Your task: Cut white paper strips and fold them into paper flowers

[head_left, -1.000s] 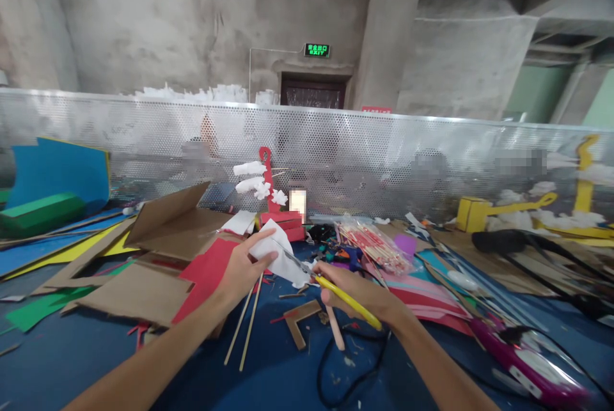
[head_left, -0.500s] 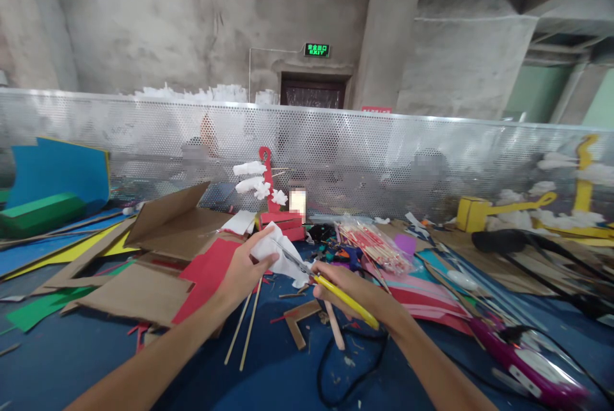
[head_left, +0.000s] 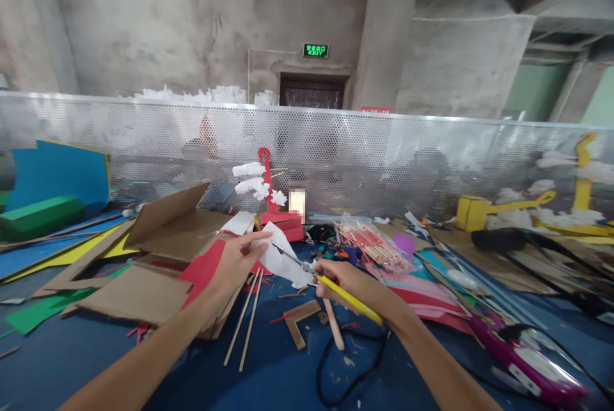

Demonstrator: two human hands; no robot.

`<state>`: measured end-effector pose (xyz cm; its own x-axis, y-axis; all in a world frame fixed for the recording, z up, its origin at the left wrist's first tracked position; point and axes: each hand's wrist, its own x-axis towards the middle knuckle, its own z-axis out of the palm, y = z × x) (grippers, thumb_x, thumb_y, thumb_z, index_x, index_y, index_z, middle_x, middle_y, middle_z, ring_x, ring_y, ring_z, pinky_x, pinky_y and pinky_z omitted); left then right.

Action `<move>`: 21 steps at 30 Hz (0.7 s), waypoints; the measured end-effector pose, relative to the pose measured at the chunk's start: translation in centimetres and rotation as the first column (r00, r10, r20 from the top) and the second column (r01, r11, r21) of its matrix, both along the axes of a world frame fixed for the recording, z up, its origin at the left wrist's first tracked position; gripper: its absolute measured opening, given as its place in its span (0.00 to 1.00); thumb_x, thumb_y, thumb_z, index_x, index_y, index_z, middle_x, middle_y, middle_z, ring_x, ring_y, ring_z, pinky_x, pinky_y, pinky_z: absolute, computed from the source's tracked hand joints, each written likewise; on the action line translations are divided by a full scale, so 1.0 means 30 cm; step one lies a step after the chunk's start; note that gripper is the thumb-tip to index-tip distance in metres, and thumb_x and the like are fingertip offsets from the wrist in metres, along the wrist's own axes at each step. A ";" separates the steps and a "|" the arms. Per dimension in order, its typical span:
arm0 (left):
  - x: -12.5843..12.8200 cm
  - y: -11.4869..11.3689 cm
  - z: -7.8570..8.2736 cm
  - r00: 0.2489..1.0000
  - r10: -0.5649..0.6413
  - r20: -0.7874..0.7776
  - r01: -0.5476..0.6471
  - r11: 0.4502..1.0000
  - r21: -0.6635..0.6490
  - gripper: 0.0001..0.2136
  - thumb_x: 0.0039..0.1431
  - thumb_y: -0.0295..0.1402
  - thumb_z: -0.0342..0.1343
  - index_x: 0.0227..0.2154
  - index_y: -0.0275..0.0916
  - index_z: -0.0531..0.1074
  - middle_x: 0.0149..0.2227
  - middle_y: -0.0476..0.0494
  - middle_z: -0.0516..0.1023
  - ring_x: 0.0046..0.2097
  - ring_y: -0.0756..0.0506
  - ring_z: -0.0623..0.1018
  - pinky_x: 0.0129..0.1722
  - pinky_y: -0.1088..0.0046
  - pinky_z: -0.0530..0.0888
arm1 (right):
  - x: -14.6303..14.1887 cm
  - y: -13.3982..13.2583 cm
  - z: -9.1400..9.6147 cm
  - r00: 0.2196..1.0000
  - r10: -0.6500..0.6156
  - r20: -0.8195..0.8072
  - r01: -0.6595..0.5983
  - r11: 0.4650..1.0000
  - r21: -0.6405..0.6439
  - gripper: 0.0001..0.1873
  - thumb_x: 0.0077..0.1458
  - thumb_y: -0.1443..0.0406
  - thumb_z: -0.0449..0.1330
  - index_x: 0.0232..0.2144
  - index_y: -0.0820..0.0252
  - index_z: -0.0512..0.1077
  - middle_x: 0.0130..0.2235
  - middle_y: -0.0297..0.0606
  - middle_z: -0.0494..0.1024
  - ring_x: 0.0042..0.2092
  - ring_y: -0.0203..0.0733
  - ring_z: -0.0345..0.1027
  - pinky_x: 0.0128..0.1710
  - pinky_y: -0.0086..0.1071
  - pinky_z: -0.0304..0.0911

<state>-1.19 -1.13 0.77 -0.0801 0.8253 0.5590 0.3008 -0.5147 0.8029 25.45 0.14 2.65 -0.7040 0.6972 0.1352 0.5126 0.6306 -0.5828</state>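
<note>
My left hand [head_left: 238, 260] is at the left edge of a piece of white paper [head_left: 283, 262], pinching it between thumb and fingers. My right hand [head_left: 338, 278] grips a yellow-handled utility knife [head_left: 351, 300]. Its long metal blade points up and left and lies across the paper. Below the right hand is a wooden rod [head_left: 334, 328], its upper end hidden. Two thin wooden sticks [head_left: 249, 321] lie below the left hand, beside an L-shaped cardboard piece [head_left: 296, 328].
Behind the paper stands a red model [head_left: 283, 225] with white cutouts. Cardboard sheets [head_left: 129, 289] lie left; a bag of sticks [head_left: 371, 241] and a purple device [head_left: 527, 366] lie right. A black cord [head_left: 321, 372] loops in front. A perforated metal screen [head_left: 336, 162] stands behind.
My left hand has shifted slightly left and down. The white paper, bunched up before, now lies flatter and more spread out. The right hand and knife have barely moved.
</note>
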 end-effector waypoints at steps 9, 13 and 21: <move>-0.002 0.006 0.003 0.983 -0.182 0.038 0.186 0.974 -0.130 0.21 0.50 0.37 0.59 0.47 0.34 0.73 0.36 0.40 0.80 0.35 0.44 0.78 0.35 0.71 0.74 | 0.016 0.006 -0.001 0.998 0.049 0.031 -0.051 0.998 0.044 0.20 0.54 0.50 0.57 0.40 0.60 0.67 0.35 0.38 0.72 0.33 0.39 0.62 0.31 0.28 0.57; 0.005 -0.005 0.004 0.979 -0.203 -0.004 0.199 0.963 -0.180 0.23 0.50 0.36 0.59 0.50 0.34 0.70 0.37 0.40 0.80 0.33 0.45 0.78 0.33 0.72 0.74 | 0.009 0.021 -0.021 0.997 0.054 0.053 -0.056 0.997 0.044 0.21 0.53 0.50 0.57 0.40 0.60 0.67 0.35 0.37 0.73 0.33 0.39 0.62 0.31 0.28 0.57; 0.008 -0.013 0.008 0.986 -0.163 -0.044 0.152 0.971 -0.185 0.22 0.51 0.35 0.59 0.50 0.36 0.70 0.34 0.42 0.80 0.31 0.46 0.78 0.30 0.74 0.73 | -0.020 0.000 -0.004 0.997 -0.001 0.075 -0.002 0.999 0.042 0.18 0.55 0.51 0.55 0.35 0.60 0.67 0.31 0.33 0.70 0.30 0.36 0.60 0.27 0.25 0.52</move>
